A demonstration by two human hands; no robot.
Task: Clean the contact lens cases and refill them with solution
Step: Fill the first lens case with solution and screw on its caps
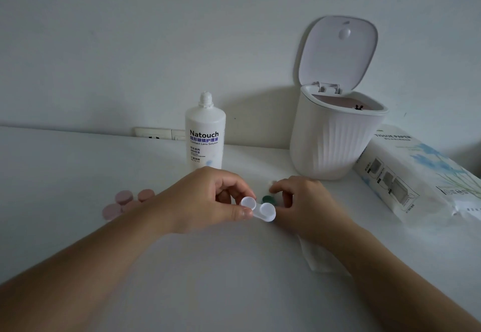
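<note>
My left hand (208,199) pinches one end of a white two-well contact lens case (260,210), open side up, just above the table. My right hand (307,201) is beside the case's other end with its fingers curled; whether they hold something small is unclear. A dark green cap (266,198) lies behind the case, between both hands. The white solution bottle (205,134), uncapped, stands upright behind my left hand. Pink lens cases (125,203) lie on the table to the left.
A white ribbed bin (333,139) with its lid flipped up stands at the back right. A pack of tissue paper (421,173) lies to its right. A used tissue (317,256) lies under my right wrist. A wall socket (156,134) sits behind the table's far edge.
</note>
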